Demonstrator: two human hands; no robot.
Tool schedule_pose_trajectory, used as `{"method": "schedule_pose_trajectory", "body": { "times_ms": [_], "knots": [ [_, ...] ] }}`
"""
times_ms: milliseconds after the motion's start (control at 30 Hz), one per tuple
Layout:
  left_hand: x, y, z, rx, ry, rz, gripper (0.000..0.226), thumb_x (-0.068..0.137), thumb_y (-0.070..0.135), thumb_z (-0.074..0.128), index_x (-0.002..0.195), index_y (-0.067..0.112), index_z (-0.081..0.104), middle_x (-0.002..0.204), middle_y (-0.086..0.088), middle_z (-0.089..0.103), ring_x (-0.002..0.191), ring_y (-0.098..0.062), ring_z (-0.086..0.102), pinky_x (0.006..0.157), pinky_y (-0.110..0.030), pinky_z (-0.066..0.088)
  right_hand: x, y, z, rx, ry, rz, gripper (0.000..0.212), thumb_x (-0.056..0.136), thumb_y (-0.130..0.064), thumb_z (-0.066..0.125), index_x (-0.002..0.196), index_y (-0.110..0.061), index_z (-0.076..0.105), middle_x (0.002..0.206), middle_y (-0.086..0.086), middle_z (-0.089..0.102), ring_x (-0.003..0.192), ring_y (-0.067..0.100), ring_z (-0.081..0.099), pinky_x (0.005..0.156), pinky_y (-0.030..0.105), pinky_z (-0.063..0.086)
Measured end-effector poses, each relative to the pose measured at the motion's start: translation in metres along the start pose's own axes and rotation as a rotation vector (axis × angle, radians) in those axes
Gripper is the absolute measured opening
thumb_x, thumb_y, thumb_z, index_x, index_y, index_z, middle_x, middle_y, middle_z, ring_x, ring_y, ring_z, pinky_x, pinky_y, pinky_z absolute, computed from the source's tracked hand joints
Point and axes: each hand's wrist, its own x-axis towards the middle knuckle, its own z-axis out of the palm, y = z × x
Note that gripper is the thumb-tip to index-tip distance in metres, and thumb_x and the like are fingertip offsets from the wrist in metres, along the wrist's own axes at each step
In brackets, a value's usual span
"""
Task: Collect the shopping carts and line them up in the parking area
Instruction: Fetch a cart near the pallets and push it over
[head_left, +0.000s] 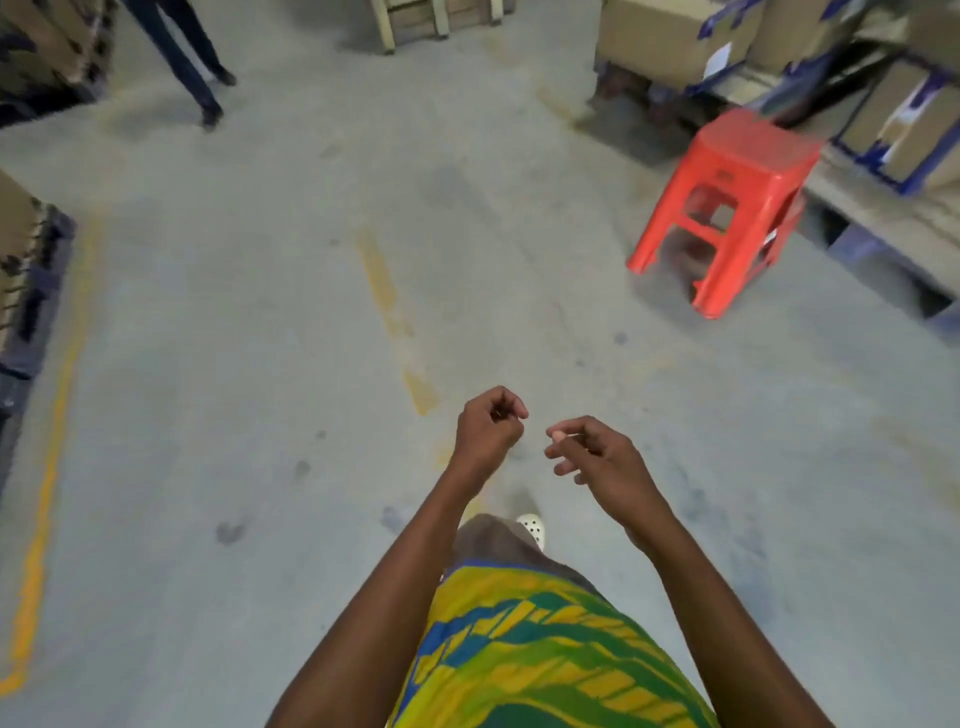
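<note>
Left hand (488, 426): fingers curled, holding nothing. Right hand (592, 452): fingers loosely bent, apparently empty. No carts visible; walking floor (260, 364) to fetch.

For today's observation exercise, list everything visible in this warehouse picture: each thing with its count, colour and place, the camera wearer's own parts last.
Plastic stool: one, red, right of aisle.
Cardboard boxes: several, brown, on shelving upper right; more at left edge.
Floor lines: yellow, worn, centre and left.
Wooden pallet: one, pale, top centre.
Another person's legs: dark trousers, upper left.
Shopping carts: none visible.
Shoe: one, white, below hands.
Left hand: curled, empty.
Right hand: loosely curled, empty.
</note>
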Motion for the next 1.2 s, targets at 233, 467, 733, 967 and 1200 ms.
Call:
{"method": "schedule_pose_trajectory", "body": {
  "times_ms": [233,467,733,967,1200],
  "knots": [
    [0.125,0.063,0.113,0.117,-0.416,0.076,0.029,0.072,-0.010,0.054,0.072,0.018,0.063,0.064,0.009,0.058,0.060,-0.012,0.050,0.060,-0.030,0.040,0.054,-0.017,-0.102,0.157,0.378,0.152,0.010,0.100,-0.023,0.063,0.104,-0.024,0.073,0.092,-0.003,0.078,0.080,0.013,0.073,0.068,0.016,0.047],
    [0.182,0.097,0.261,0.161,-0.701,0.158,0.022,0.063,0.002,0.055,0.069,0.021,0.063,0.063,0.013,0.058,0.059,-0.012,0.048,0.060,-0.027,0.037,0.081,0.012,-0.212,0.352,0.702,0.230,0.013,0.100,-0.016,0.063,0.108,-0.014,0.072,0.092,0.005,0.078,0.075,0.017,0.070,0.068,0.022,0.050],
    [0.234,0.147,0.440,0.238,-0.880,0.236,0.029,0.059,-0.002,0.051,0.065,0.024,0.062,0.057,0.013,0.051,0.053,-0.010,0.039,0.050,-0.023,0.028,0.093,0.047,-0.398,0.491,0.884,0.237,0.019,0.100,-0.031,0.064,0.110,-0.017,0.071,0.098,0.004,0.078,0.076,0.013,0.067,0.071,0.030,0.045],
    [0.233,0.216,0.603,0.212,-1.048,0.291,0.028,0.055,-0.002,0.051,0.071,0.017,0.063,0.063,0.006,0.051,0.057,-0.011,0.040,0.050,-0.022,0.030,0.072,0.039,-0.536,0.598,1.245,0.182,0.015,0.099,-0.031,0.061,0.107,-0.023,0.071,0.095,-0.002,0.078,0.079,0.010,0.070,0.075,0.028,0.048],
    [0.196,0.231,0.734,0.309,-1.305,0.299,0.018,0.059,0.004,0.054,0.069,0.017,0.062,0.062,0.009,0.054,0.058,-0.014,0.043,0.057,-0.027,0.035,0.056,0.061,-0.594,0.691,1.336,0.246,0.013,0.101,-0.029,0.060,0.105,-0.025,0.071,0.095,-0.003,0.078,0.086,0.019,0.072,0.076,0.029,0.049]
  ]
}}
